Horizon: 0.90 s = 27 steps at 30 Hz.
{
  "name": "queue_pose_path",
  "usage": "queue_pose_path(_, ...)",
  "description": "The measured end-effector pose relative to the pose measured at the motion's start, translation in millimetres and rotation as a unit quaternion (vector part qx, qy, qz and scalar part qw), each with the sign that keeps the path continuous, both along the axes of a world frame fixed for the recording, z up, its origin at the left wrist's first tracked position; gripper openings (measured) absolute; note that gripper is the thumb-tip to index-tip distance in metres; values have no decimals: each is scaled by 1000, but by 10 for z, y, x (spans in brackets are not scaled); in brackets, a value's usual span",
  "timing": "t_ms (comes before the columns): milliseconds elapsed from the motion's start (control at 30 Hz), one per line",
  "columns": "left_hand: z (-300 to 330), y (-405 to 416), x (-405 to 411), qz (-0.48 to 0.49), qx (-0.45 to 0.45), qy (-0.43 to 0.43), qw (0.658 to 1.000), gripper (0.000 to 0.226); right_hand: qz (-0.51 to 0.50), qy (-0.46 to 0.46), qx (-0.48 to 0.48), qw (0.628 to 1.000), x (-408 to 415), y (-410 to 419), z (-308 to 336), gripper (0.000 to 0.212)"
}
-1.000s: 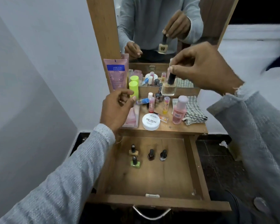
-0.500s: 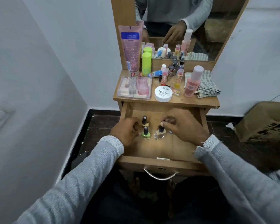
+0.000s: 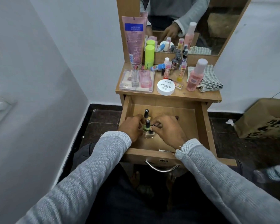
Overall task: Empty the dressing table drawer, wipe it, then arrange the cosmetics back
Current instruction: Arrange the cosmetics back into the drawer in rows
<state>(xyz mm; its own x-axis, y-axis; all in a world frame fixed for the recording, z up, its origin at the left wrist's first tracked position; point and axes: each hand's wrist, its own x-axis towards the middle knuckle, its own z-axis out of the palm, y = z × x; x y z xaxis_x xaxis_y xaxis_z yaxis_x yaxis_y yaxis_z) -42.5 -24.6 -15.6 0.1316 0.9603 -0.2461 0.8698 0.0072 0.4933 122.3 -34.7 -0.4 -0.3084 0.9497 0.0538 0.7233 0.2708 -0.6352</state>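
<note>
In the open drawer (image 3: 199, 126), near its left wall, three nail polish bottles stand upright, caps up: a clear one (image 3: 149, 134) nearest, a green one (image 3: 146, 126) just behind it, a yellowish one (image 3: 146, 114) farthest. The left hand (image 3: 132, 129) curls against the green bottle from the left, though whether its grip closes on the bottle I cannot tell, while the right hand (image 3: 167, 130) comes from the right, its grip pinching the clear bottle's cap. The drawer floor lies bare to the right and far side; beyond, the worktop (image 3: 192, 94) carries the other cosmetics.

three nail polish bottles (image 3: 146, 114) in drawer (image 3: 181, 113), two hands (image 3: 167, 129).
</note>
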Motion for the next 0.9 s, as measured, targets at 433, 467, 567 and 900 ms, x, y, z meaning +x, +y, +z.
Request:
queue_pose_path(433, -34, 31, 92, 31, -74, 25, 996, 48, -21, 25, -23, 999, -32, -29, -111, 32)
queue_pose_path(467, -35, 34, 95, 38, -75, 23, 996, 50, -26, 25, -36, 999, 0, -44, -97, 35)
queue_pose_path(567, -41, 51, 89, 62, -72, 9, 995, 54, -32, 5, -98, 995, 89, -60, -68, 47)
queue_pose_path(900, -45, 130, 151, 43, -106, 18, 993, 75, -25, -117, -167, 979, -179, 143, -262, 60)
